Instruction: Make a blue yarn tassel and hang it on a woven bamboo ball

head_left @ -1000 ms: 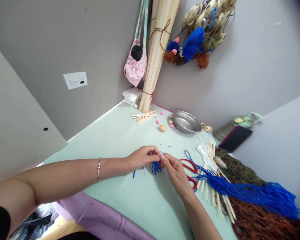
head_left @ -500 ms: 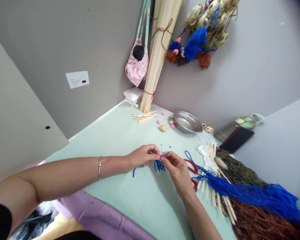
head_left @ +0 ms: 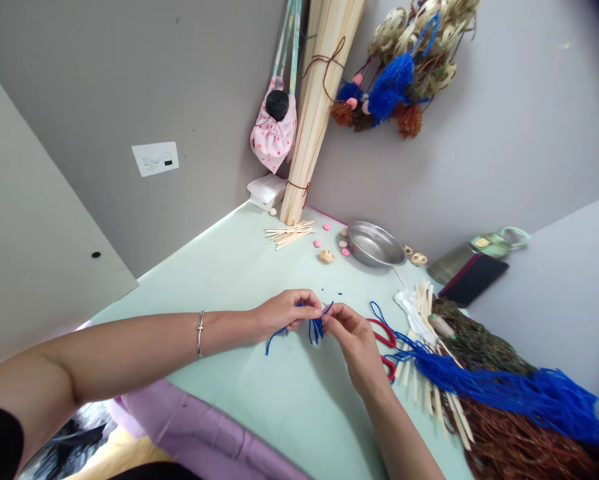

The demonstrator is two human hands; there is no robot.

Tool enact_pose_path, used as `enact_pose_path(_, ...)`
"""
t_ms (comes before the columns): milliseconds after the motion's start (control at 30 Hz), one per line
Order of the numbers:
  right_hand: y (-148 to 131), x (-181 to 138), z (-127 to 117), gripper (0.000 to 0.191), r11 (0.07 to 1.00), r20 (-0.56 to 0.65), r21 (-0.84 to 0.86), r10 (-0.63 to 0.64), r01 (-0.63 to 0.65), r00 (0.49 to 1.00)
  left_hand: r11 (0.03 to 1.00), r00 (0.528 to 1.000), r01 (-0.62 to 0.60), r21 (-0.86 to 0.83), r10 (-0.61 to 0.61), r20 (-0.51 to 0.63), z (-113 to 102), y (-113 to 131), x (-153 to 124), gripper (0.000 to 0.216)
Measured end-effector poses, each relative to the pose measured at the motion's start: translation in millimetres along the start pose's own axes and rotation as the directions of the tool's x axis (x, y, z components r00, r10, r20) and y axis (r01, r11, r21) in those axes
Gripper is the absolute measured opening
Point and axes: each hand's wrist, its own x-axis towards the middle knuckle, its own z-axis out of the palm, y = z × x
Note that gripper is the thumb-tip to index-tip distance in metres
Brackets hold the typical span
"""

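Nearest: purple cloth (head_left: 214, 433), cut off by the bottom edge. Left forearm crosses the table (head_left: 299, 400), silver bracelet (head_left: 200, 333) on the wrist.

Hands mid-frame, fingertips nearly meeting. Left hand (head_left: 289, 315) pinches a small bunch of blue strands (head_left: 316, 331), thumb against finger; loose ends hang below, one trails out left. Right hand (head_left: 350, 328) pinches at the same bunch from the other side, a blue end poking up between the fingertips. Whatever binds the bunch is covered by fingers. Small pale tip there, too tiny to ID.

Just right of right hand: scissors (head_left: 392, 367), red handles only, blades not visible. Beyond, blue yarn hank (head_left: 509, 393) lies over pale strips, between olive yarn (head_left: 479, 337) and brown yarn (head_left: 519, 440); right ends fade into dark blur.

Further back: dark phone (head_left: 474, 280) leans on the bottle (head_left: 446, 265), hiding part of it. Metal bowl (head_left: 376, 245), pink beads near its left side, thin sticks (head_left: 290, 235) left of those.

At the wall: tied wood bundle (head_left: 309, 127), pink bag (head_left: 274, 145), hanging tassel cluster (head_left: 392, 87). Tops of all three cropped.
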Motion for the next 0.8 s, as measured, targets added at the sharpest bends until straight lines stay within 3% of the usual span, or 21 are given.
enact_pose_path(233, 2.1, 0.1, 1.9, 0.015, 1.0, 0.027, -0.001, 0.006, -0.006, 1.0, 0.97, 0.998, -0.014, -0.245, 0.027, 0.049, -2.2, 5.5, 0.6, 0.026)
enact_pose_path(433, 3.2, 0.4, 3.5, 0.013, 0.999, 0.013, 0.038, -0.031, 0.031, 0.999, 0.979, 0.989, -0.147, -0.142, 0.146, -0.017, 1.6, 5.5, -1.3, 0.023)
enact_pose_path(800, 4.9, 0.0, 1.6, 0.019, 0.998, -0.024, 0.059, -0.015, 0.017, 1.0, 0.999, 0.997, -0.042, 0.002, 0.042, -0.057, -0.1, -1.5, 0.4, 0.024)
